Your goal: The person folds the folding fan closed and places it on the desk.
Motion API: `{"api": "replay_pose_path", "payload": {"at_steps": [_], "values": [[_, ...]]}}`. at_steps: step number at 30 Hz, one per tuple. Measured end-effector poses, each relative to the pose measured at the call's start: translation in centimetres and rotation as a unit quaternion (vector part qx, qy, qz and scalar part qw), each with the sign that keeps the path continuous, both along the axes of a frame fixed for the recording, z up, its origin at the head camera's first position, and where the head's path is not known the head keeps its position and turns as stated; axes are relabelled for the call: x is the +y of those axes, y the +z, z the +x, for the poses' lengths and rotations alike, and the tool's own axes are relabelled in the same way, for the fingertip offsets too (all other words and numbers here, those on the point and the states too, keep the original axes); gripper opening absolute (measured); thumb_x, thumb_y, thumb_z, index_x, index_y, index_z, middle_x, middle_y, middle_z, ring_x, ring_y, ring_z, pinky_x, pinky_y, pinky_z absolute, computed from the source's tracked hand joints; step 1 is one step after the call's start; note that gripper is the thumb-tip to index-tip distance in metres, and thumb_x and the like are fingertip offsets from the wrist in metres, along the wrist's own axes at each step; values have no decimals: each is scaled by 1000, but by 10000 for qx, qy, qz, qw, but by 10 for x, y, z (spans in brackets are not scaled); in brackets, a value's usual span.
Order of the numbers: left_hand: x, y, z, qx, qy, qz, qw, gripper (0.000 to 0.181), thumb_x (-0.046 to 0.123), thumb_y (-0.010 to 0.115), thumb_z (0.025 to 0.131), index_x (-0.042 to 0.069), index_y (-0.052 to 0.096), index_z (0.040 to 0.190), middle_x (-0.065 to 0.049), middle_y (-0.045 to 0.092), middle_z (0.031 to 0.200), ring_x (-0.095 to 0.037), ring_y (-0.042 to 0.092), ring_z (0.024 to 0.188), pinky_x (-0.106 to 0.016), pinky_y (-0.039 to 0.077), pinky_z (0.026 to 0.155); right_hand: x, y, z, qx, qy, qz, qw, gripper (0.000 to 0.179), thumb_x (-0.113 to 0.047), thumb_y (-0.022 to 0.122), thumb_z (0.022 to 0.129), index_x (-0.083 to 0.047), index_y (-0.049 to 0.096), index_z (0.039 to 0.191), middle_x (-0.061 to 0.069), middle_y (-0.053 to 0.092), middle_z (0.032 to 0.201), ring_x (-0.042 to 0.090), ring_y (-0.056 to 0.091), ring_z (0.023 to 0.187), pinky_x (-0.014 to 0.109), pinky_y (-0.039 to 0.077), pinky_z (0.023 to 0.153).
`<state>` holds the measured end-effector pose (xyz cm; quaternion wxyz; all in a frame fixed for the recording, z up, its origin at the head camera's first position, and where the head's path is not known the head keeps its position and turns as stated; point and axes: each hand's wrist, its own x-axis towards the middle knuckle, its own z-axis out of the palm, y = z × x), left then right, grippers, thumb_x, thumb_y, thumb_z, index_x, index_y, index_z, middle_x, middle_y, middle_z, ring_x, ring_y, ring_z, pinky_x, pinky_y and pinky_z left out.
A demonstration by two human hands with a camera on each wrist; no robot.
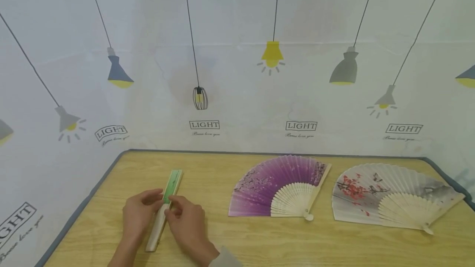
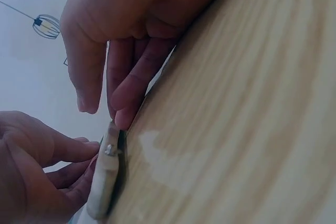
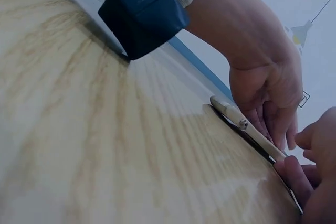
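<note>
A closed folding fan (image 1: 157, 228) with a green covering and pale ribs lies slanted on the table at left in the head view. My left hand (image 1: 139, 213) is at its left edge, fingers bent and holding it near the middle. From the right side, my right hand (image 1: 188, 218) pinches the opposite edge between thumb and fingers. In the left wrist view the pale rib end of the fan (image 2: 105, 177) shows a metal rivet, with my left hand (image 2: 136, 19) above it. The right wrist view shows that rivet end of the fan (image 3: 239, 120) too.
A purple fan (image 1: 256, 188) with blossom prints lies spread to the right of my hands. Beyond it is a spread white-grey fan (image 1: 356, 205) with red flowers. The wooden table (image 1: 259, 242) meets a white cloth wall (image 1: 237, 69) printed with lamps at the back.
</note>
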<state>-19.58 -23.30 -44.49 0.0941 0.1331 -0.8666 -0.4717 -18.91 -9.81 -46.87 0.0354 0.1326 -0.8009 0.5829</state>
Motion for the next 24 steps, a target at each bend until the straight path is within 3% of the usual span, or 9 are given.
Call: {"api": "replay_pose_path", "payload": {"at_steps": [6, 12, 20, 24], "values": [[-1, 2, 2, -59, 35, 14, 10000, 33, -2, 65, 86, -1, 64, 119, -18, 67, 110, -31, 64, 100, -13, 47, 70, 6, 5, 0, 92, 522, 512, 9973, 31, -17, 71, 86, -15, 68, 117, -15, 55, 67, -3, 48, 59, 13, 43, 53], [-2, 6, 4, -83, 44, -38, 9999, 34, -3, 65, 86, -2, 63, 120, -20, 66, 112, -32, 64, 100, -16, 48, 70, 10, 6, -1, 85, 910, 614, 9939, 35, -18, 70, 87, -16, 64, 122, -15, 59, 72, -3, 52, 63, 13, 46, 57], [0, 9, 7, -178, -174, 162, 9996, 39, 5, 69, 86, -3, 60, 122, -21, 63, 117, -33, 61, 103, -25, 50, 74, 6, 2, 0, 149, 752, 1023, 9918, 37, -17, 70, 86, -23, 64, 122, -17, 56, 72, -2, 50, 63, 15, 44, 56], [4, 11, 9, -203, -126, 353, 9991, 40, 10, 67, 88, 1, 58, 127, -20, 58, 125, -34, 56, 110, -35, 50, 84, 10, 4, 2, -28, 712, 626, 9955, 36, -12, 67, 89, -15, 62, 124, -12, 61, 80, -1, 53, 66, 15, 48, 58]]}}
